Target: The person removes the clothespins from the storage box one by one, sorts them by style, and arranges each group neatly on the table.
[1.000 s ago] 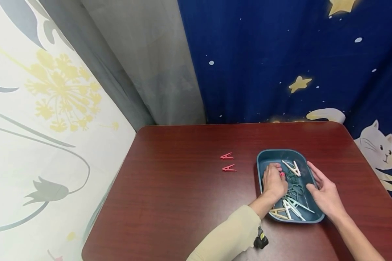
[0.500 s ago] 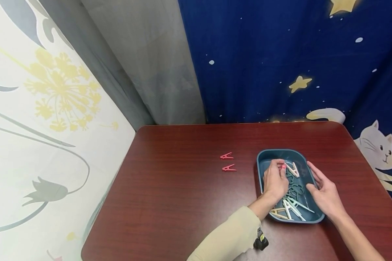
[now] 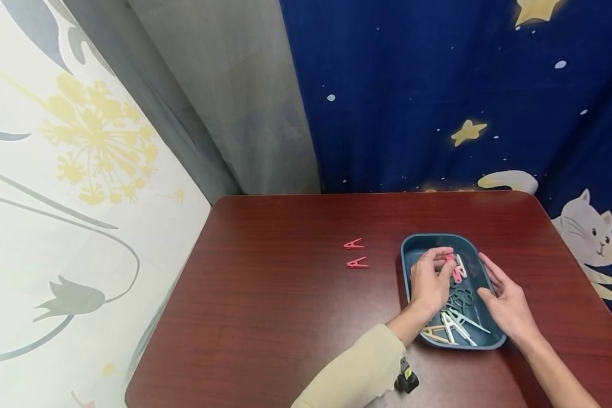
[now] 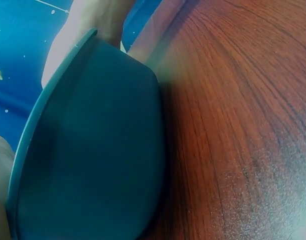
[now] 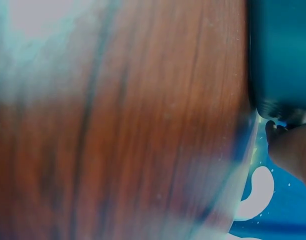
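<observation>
In the head view, my left hand [image 3: 429, 281] reaches into a dark blue-green tray [image 3: 407, 255] and pinches a pink clothespin [image 3: 456, 273] between thumb and fingers. A white clothespin [image 3: 461, 266] lies right beside it. My right hand [image 3: 507, 303] holds the tray's right rim, thumb over the edge and fingers along the outside. Further down in the tray are green looped pieces [image 3: 461, 297], a mint clothespin [image 3: 466, 319], white clothespins [image 3: 455, 328] and a yellowish clothespin [image 3: 435, 333]. The left wrist view shows the tray's outer wall [image 4: 93, 140]; its contents are hidden there.
Two pink clothespins [image 3: 354, 243] lie one behind the other on the reddish-brown table [image 3: 265, 294], left of the tray. Behind the table hang a grey curtain [image 3: 245, 96] and a blue starry curtain [image 3: 387, 102]. A patterned white wall [image 3: 81, 226] stands at the left.
My left hand has shifted slightly up and right inside the tray, and its pink clothespin now shows more fully, near the white one. My right hand and the tray stay put.
</observation>
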A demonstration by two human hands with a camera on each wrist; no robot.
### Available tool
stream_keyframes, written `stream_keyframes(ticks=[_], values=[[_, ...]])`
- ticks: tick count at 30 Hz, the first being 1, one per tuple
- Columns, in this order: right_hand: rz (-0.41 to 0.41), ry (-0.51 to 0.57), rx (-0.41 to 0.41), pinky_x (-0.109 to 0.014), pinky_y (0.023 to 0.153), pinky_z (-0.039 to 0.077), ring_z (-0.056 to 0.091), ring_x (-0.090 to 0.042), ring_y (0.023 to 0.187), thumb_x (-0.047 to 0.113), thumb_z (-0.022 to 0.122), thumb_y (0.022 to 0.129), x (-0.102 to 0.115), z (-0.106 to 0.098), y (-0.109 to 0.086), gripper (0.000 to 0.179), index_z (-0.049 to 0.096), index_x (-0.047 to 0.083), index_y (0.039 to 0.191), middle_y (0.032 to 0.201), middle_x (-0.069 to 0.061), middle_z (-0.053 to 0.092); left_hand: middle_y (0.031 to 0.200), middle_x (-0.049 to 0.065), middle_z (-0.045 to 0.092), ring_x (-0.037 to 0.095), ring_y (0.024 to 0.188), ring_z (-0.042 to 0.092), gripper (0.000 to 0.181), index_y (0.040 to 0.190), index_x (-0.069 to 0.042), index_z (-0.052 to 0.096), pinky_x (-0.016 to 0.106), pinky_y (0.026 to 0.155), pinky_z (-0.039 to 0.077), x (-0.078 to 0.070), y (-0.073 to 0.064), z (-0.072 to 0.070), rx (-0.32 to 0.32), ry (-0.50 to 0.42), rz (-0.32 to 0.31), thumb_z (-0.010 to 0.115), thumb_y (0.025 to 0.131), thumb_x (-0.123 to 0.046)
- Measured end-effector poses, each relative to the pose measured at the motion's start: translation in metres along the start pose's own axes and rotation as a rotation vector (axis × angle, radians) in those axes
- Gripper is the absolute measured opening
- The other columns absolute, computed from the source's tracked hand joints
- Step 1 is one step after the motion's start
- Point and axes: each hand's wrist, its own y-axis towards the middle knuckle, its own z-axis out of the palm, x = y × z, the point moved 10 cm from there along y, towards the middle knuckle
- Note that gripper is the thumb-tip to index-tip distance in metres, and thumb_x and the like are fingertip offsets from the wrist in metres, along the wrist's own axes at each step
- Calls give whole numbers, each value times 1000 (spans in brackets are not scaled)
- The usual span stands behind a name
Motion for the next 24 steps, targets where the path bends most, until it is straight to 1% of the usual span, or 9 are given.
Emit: stream_keyframes(ticks=[5, 9, 11, 15, 19, 24], values=[[10, -8, 8, 0, 86, 41, 46, 17, 119, -7, 56, 101, -1, 2, 0, 72, 33, 10, 167, 153, -37, 46, 108, -11, 78, -7, 95, 69, 24, 119, -19, 80, 10, 77, 54, -3, 1, -3, -6, -84, 24, 77, 99, -8], [18, -20, 8, 1, 86, 41, 46, 16, 120, -6, 56, 102, -1, 2, 0, 72, 32, 11, 167, 153, -36, 46, 103, -10, 78, -6, 93, 67, 22, 117, -17, 81, 13, 76, 56, -5, 2, -6, -15, -189, 27, 78, 98, -8], [24, -21, 5, 1, 86, 41, 47, 15, 120, -5, 56, 102, -2, 2, 0, 72, 33, 11, 167, 153, -36, 46, 102, -9, 79, -5, 92, 67, 21, 117, -15, 81, 15, 77, 57, -6, 3, -7, -10, -236, 25, 78, 98, -8], [24, -8, -2, 0, 85, 41, 47, 17, 118, -6, 56, 101, -2, 1, 0, 72, 33, 11, 167, 153, -36, 46, 106, -4, 79, -4, 94, 69, 21, 119, -13, 80, 18, 81, 58, -11, 5, -10, 14, -314, 29, 76, 99, -7], [8, 7, -4, 0, 86, 41, 47, 18, 118, -8, 56, 100, 0, 1, -1, 73, 33, 9, 167, 152, -38, 45, 110, 0, 79, -3, 96, 70, 22, 121, -11, 79, 20, 85, 59, -17, 10, -15, 44, -339, 56, 74, 100, -7], [7, 0, -4, 1, 87, 40, 47, 17, 119, -8, 56, 100, 1, 1, 0, 73, 32, 9, 167, 153, -37, 45, 115, 1, 78, -4, 98, 71, 23, 122, -11, 80, 21, 86, 59, -25, 17, -26, 60, -310, 111, 76, 100, -9]])
